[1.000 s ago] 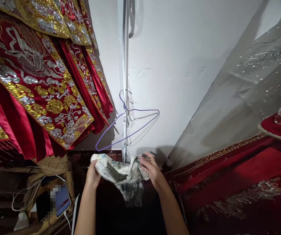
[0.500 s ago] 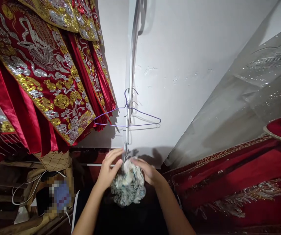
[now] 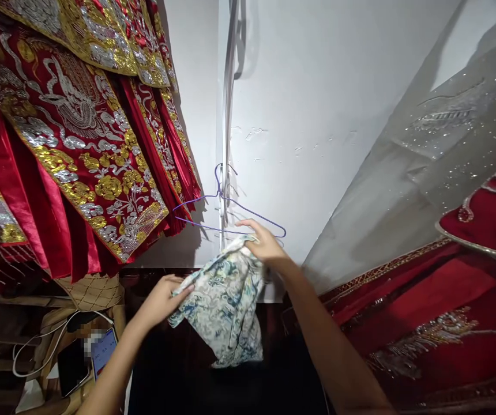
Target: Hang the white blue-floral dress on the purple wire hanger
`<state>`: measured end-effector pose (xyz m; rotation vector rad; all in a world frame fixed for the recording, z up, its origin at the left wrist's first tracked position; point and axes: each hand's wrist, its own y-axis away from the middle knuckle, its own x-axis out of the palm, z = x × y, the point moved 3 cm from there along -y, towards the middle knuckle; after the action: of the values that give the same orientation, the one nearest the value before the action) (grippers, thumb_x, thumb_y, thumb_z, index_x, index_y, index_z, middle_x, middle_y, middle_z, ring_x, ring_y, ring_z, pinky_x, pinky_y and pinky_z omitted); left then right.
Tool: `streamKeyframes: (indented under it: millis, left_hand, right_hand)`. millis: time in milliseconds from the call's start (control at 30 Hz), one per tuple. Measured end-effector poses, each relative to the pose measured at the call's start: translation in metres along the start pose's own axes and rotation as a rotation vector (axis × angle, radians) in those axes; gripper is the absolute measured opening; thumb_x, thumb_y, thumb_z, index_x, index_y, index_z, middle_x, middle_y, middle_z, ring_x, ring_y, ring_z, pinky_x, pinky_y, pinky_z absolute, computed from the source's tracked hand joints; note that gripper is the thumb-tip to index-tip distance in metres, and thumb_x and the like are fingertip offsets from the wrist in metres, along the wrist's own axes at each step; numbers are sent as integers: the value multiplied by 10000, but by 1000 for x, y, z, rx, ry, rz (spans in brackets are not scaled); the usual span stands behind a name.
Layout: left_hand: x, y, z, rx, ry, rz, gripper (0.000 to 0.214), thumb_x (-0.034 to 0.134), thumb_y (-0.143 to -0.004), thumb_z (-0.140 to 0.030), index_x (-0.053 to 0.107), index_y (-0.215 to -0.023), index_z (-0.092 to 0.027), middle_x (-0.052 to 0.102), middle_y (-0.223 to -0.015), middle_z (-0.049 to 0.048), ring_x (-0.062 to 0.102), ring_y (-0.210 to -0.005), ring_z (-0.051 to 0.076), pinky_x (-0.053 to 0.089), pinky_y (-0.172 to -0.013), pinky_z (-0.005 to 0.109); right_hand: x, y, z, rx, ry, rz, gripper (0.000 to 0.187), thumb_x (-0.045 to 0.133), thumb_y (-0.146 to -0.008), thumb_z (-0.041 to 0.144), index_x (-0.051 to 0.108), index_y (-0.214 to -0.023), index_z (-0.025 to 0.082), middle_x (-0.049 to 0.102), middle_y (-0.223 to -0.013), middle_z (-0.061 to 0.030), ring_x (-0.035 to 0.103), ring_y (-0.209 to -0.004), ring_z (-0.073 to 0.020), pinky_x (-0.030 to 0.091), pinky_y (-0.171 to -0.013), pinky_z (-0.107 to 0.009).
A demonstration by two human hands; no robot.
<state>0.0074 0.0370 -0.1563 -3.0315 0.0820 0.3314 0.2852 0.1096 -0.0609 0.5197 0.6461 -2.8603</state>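
Note:
A white cloth garment with a blue and green swirl print [image 3: 226, 302] hangs between my hands; its exact kind does not show. My left hand [image 3: 161, 300] grips its upper left edge, thumb on top. Higher up, my right hand [image 3: 267, 245] pinches the upper right corner, with its index finger stretched out. Just behind that hand is a purple wire hanger [image 3: 252, 212], its hook on a white upright stand [image 3: 226, 104]. Part of the hanger's lower bar passes behind my right fingers.
Red embroidered garments [image 3: 109, 184] with gold and silver sequins hang at the left. On the right are a sheer glittery cloth [image 3: 386, 178] and a red beaded garment [image 3: 438, 288]. A phone [image 3: 103, 351] and a white cable [image 3: 18, 360] lie at lower left, before a white wall [image 3: 300, 75].
The garment was bunched up low between my hands and is now spread out. My right hand has moved up toward the hanger; my left hand has moved left. The hanger has turned slightly.

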Motion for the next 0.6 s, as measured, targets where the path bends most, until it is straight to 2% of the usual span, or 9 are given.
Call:
streamKeyframes:
  millis: [67,133,200,267,300,367,433,500,600]
  left_hand:
    - [-10,-2,-12,75,-145,152,442,736,-763,-452,549,-459,-193,561,-575,21,517,-609,184,401,-618,269]
    - [-13,5,-11,43,-192,281,530,625,-847,-522,495,-472,-170,439,-506,-14,371,-492,115,284,-518,246]
    - [-16,13,2,-25,-297,398,567,539,-881,-585,498,-508,-161,408,-487,-23,330,-476,101,233,-498,247]
    - [-24,14,18,-74,-484,415,572,498,-881,-625,549,-550,-160,516,-532,7,443,-519,143,296,-516,258]
    - [-31,11,23,-76,-581,375,553,493,-874,-629,599,-593,-165,609,-612,38,538,-599,192,365,-558,275]
    - [-46,-1,21,-25,-731,223,484,481,-872,-596,704,-759,-182,734,-944,111,642,-941,319,473,-765,355]
    - [-56,-18,3,51,-789,41,449,451,-886,-539,741,-957,-204,655,-1287,124,528,-1263,359,422,-998,419]
    - [-56,-37,-24,97,-743,-91,464,393,-919,-498,727,-1088,-224,583,-1403,99,492,-1330,333,379,-1072,408]
    - [-37,-65,-64,239,-521,-184,494,360,-953,-450,623,-1306,-227,627,-1350,79,566,-1248,275,411,-1043,377]
  right_hand:
    - [23,-13,-28,6,9,-108,377,545,-715,167,694,-1058,220,685,-1072,-50,604,-984,-224,460,-804,-302]
    - [40,-18,-51,26,34,-146,228,503,-737,202,690,-866,199,683,-879,-38,597,-849,-202,444,-746,-284]
    - [39,-17,-65,34,76,-162,143,487,-723,215,616,-666,188,595,-657,-5,527,-669,-168,392,-634,-257]
    - [21,-13,-72,38,130,-182,135,500,-685,215,525,-555,188,470,-538,25,432,-573,-138,314,-560,-244]
    - [9,-10,-73,43,157,-192,141,505,-666,213,489,-528,189,419,-515,34,393,-553,-127,280,-539,-242]
    - [-15,-4,-73,59,200,-203,147,506,-642,208,442,-511,190,345,-507,46,339,-538,-111,233,-519,-242]
    - [-31,0,-71,77,229,-198,153,509,-629,205,409,-513,192,291,-517,51,306,-540,-104,201,-511,-244]
    - [-35,5,-67,89,240,-186,159,510,-623,203,390,-520,194,264,-531,51,292,-549,-103,186,-508,-245]
    - [-23,14,-58,82,219,-136,118,486,-631,199,408,-543,193,310,-545,45,338,-566,-110,227,-511,-235]
